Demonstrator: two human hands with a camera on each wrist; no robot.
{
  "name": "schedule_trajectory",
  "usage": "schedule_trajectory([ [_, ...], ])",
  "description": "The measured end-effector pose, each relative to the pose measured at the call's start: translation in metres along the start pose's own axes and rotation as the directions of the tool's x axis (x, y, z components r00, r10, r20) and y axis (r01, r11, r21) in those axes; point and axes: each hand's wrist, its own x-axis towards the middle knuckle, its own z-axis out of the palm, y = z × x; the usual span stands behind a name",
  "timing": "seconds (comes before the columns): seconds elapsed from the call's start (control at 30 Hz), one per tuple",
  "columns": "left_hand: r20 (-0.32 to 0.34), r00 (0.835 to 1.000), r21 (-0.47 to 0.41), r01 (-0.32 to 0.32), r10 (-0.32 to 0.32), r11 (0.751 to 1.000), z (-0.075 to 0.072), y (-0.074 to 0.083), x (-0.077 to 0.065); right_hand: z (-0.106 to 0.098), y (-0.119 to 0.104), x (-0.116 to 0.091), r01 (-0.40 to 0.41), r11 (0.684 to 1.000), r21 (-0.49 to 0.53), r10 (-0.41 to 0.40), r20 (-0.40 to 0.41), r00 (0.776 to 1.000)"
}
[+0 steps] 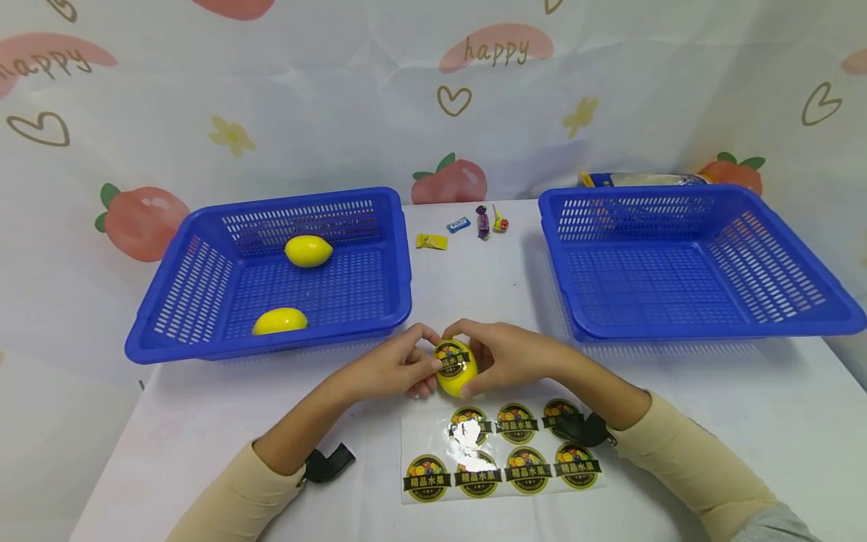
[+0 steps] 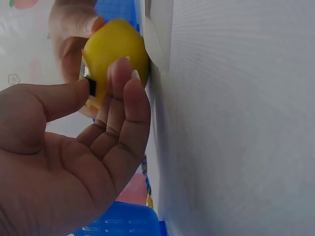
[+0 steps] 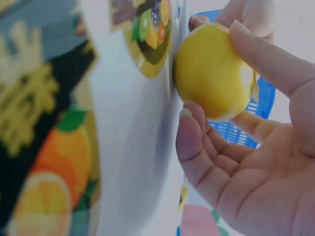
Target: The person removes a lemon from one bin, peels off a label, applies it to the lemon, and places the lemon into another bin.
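Note:
Between the two hands, low over the white table, is a yellow lemon point(image 1: 452, 388) with a round black-and-gold fruit sticker point(image 1: 452, 360) on its upper face. My right hand point(image 1: 518, 355) grips the lemon from the right, thumb at the near side and index finger at the far side. From the left, my left hand point(image 1: 389, 366) has its thumb on the end of the sticker's dark band, its other fingers bent against the lemon point(image 2: 118, 46). A clear sheet point(image 1: 423, 433) with several more such stickers lies just in front of the hands.
A blue basket point(image 1: 401, 301) at left holds two lemons point(image 1: 308, 251). Another blue basket point(image 1: 704, 330) stands at right, a package point(image 1: 643, 179) behind it. Between them lie a yellow candy point(image 1: 431, 242), a blue candy point(image 1: 458, 225), a purple candy point(image 1: 483, 223) and a lollipop point(image 1: 500, 223).

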Motion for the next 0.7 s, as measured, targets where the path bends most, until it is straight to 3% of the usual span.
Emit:
schedule_trajectory([
  [0.27, 0.028, 0.999, 0.045, 0.032, -0.034, 0.998, -0.001, -0.001, -0.002, 0.002, 0.006, 0.003, -0.007, 0.986, 0.166, 0.0, 0.045, 0.999],
  [0.47, 0.025, 1.0, 0.095, 0.006, -0.008, 0.995, 0.002, 0.0, -0.002, 0.001, 0.011, 0.005, -0.062, 0.933, 0.355, 0.037, 0.077, 0.996],
  [0.7, -0.007, 1.0, 0.15, -0.016, 0.017, 0.989, 0.001, 0.001, -0.002, 0.001, 0.013, 0.009, -0.062, 0.898, 0.436, 0.053, 0.034, 0.998],
])
